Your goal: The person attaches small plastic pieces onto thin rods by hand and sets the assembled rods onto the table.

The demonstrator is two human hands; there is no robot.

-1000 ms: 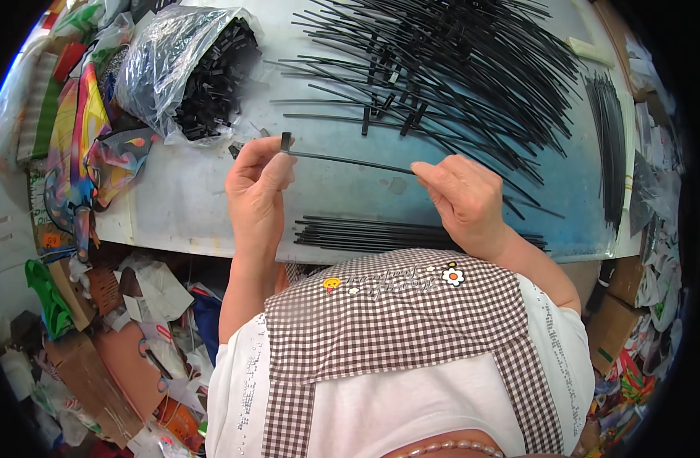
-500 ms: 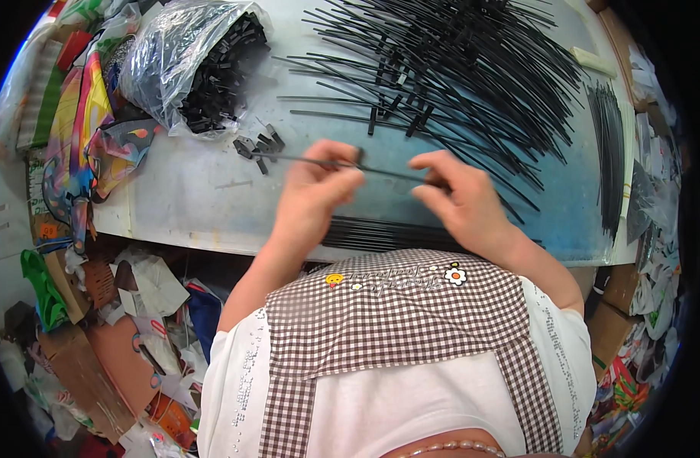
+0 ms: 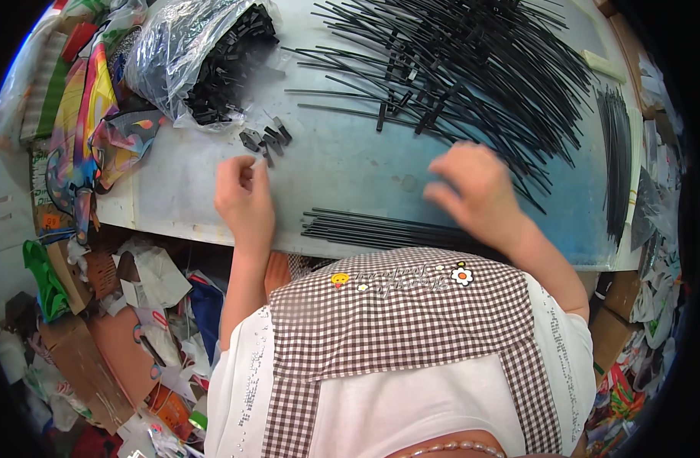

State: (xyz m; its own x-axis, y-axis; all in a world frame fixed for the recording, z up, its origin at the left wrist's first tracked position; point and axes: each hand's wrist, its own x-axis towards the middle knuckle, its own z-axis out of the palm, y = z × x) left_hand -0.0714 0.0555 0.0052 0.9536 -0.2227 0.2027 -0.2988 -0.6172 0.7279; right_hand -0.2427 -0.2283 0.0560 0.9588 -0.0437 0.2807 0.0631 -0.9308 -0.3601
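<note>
My left hand (image 3: 244,200) is at the front left of the worktable, its fingers curled in beside a few small black plastic clips (image 3: 272,137). Whatever may be between those fingertips is hidden. Over the right half of the table is my right hand (image 3: 476,195), slightly blurred, with thumb and fingers apart and nothing visible between them. It hovers at the near edge of a large pile of thin black rods (image 3: 487,69), several of which carry black clips. Between my hands and my apron lies a row of bare black rods (image 3: 380,227).
A clear plastic bag (image 3: 166,61) spills black clips at the back left, next to colourful printed fabric (image 3: 98,114). Another bundle of thin black rods (image 3: 614,164) lies along the right edge. Cardboard and scraps (image 3: 109,351) crowd the floor left of the worktable (image 3: 174,191).
My hands have moved apart: the left went left toward the loose clips, the right slightly right. The rod stretched between them is no longer in my hands.
</note>
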